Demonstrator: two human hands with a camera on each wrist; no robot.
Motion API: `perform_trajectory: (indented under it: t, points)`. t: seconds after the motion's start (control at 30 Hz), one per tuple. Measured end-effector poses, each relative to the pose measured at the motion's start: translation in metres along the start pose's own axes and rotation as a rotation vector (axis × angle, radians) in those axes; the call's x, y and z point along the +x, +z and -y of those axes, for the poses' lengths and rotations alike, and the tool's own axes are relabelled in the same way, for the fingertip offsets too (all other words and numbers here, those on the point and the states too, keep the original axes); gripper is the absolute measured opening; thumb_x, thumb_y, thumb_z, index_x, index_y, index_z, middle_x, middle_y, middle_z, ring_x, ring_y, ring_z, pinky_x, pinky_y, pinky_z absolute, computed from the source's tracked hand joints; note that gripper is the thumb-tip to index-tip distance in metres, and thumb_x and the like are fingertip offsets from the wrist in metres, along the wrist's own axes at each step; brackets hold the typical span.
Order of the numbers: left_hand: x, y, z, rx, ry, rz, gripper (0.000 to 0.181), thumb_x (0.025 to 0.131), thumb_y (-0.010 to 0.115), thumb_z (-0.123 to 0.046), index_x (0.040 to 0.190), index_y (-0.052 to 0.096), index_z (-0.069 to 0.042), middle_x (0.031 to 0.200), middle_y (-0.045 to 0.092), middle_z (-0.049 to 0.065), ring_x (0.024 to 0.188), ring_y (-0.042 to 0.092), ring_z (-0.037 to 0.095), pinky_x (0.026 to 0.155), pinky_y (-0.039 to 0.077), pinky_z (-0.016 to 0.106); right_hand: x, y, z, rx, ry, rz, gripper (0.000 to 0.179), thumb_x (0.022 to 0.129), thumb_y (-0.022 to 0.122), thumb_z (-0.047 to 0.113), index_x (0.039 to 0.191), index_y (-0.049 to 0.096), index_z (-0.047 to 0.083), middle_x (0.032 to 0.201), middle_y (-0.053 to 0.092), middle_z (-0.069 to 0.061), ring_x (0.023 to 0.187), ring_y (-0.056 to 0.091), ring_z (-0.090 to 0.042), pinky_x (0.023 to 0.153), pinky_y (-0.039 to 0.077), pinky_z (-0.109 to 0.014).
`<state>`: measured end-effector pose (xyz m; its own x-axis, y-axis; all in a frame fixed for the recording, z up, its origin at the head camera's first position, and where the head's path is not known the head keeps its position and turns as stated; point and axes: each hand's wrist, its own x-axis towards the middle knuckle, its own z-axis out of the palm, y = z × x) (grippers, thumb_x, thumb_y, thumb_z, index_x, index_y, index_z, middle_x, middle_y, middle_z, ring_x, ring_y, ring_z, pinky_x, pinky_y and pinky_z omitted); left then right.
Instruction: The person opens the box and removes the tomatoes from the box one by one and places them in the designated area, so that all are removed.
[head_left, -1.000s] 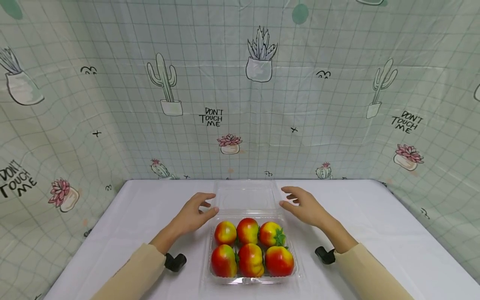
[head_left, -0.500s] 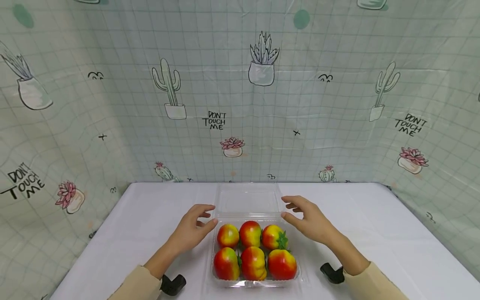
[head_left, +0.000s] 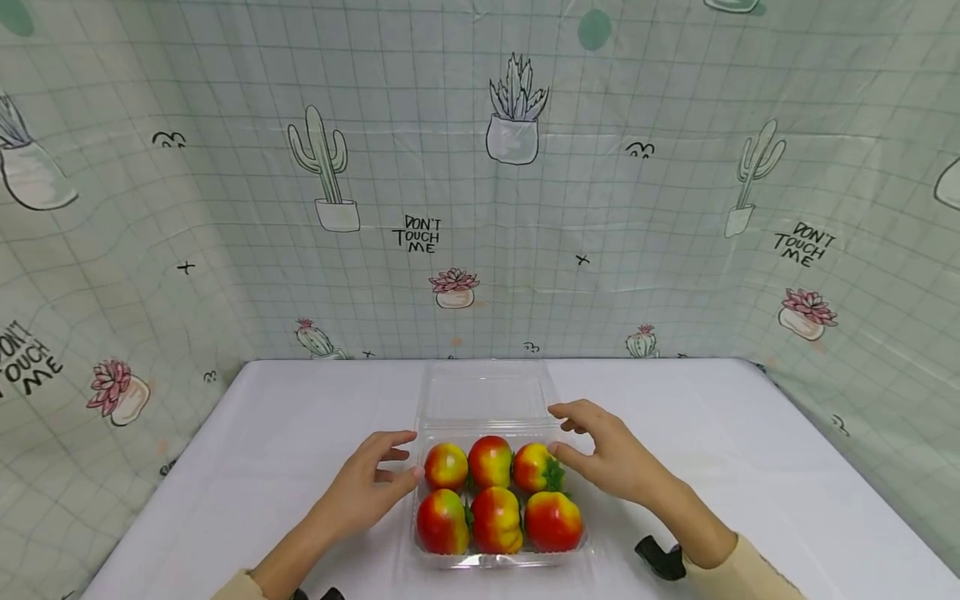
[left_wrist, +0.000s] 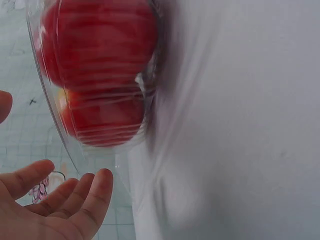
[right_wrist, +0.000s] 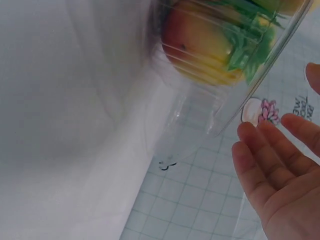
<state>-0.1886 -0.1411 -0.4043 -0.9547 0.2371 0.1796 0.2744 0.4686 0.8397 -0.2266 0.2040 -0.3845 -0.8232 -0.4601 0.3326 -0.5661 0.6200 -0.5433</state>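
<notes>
A clear plastic clamshell box (head_left: 495, 562) stands at the front of the table, its lid (head_left: 483, 396) folded back behind it. Inside lie several red-and-yellow fruits (head_left: 497, 521) in two rows, the back right one (head_left: 531, 465) with green leaves. My left hand (head_left: 363, 487) is at the box's back left corner, fingers loosely bent and holding nothing. By the back right corner, my right hand (head_left: 618, 454) hovers with relaxed fingers and a thumb that overlaps the leafy fruit in the head view. Both wrist views show spread fingertips close to the transparent rim.
A white cloth covers the table (head_left: 712, 433). Behind it and on both sides hangs a grid-patterned curtain (head_left: 480, 192) printed with potted plants. Black wrist mounts (head_left: 660, 557) sit below the forearms.
Both hands have drawn back from beside the lid toward my body, to the box's back corners. The fruits keep their places and the lid stays folded back. The head view has shifted slightly.
</notes>
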Motion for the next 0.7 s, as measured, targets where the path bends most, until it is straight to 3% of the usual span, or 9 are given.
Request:
perform_trajectory:
  t: [0.2, 0.5, 0.7]
  points:
    - [-0.015, 0.003, -0.004, -0.043, -0.016, 0.087, 0.066, 0.085, 0.073, -0.031, 0.138, 0.043, -0.007, 0.136, 0.043, 0.014, 0.119, 0.050, 0.033, 0.091, 0.053, 0.038, -0.002, 0.002, 0.006, -0.014, -0.016, 0.023, 0.044, 0.087, 0.070, 0.033, 0.125, 0.057, 0.016, 0.119, 0.059, 0.003, 0.100, 0.060, -0.022, 0.086, 0.054, -0.044]
    - [-0.029, 0.010, -0.006, 0.016, -0.030, 0.178, 0.092, 0.075, 0.081, -0.038, 0.145, 0.031, -0.006, 0.147, 0.028, 0.012, 0.127, 0.039, 0.030, 0.098, 0.047, 0.040, -0.001, 0.011, 0.013, -0.113, 0.005, 0.054, 0.049, 0.084, 0.068, 0.049, 0.121, 0.060, 0.016, 0.115, 0.061, 0.004, 0.097, 0.059, -0.014, 0.077, 0.054, -0.034]
    - [-0.033, 0.011, -0.005, 0.036, -0.073, 0.221, 0.109, 0.072, 0.082, -0.044, 0.151, 0.018, -0.005, 0.155, 0.016, 0.015, 0.126, 0.043, 0.030, 0.100, 0.045, 0.042, 0.002, 0.016, 0.019, -0.172, 0.018, 0.069, 0.049, 0.082, 0.070, 0.049, 0.118, 0.063, 0.017, 0.112, 0.062, 0.005, 0.093, 0.060, -0.014, 0.076, 0.054, -0.034]
